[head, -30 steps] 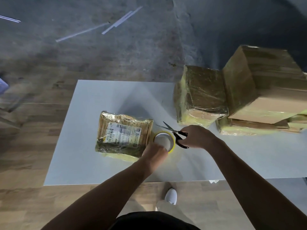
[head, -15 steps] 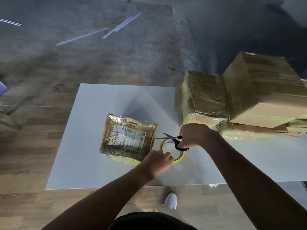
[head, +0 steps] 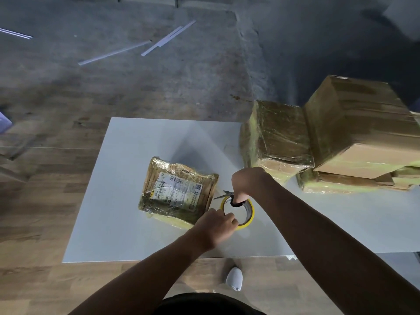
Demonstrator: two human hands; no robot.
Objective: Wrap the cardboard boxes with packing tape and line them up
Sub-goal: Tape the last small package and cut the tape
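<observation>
The white table (head: 127, 169) is seen bearing a stack of taped cardboard boxes (head: 363, 133) at its right, unmoved. The small labelled box (head: 177, 192) lies flat near the middle. The tape roll (head: 251, 211) has been drawn slightly away from that box's right edge and is gripped at its near rim by the left hand (head: 216, 226). The right hand (head: 246, 180), clamped on the black-handled scissors (head: 227, 194), has been brought over the roll, with the blades pointed at the small box.

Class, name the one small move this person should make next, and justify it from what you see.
Probably snip: the right hand holds scissors with blades parted between the wrapped box and the tape roll, which the left hand grips. Closing them should free the roll.
</observation>
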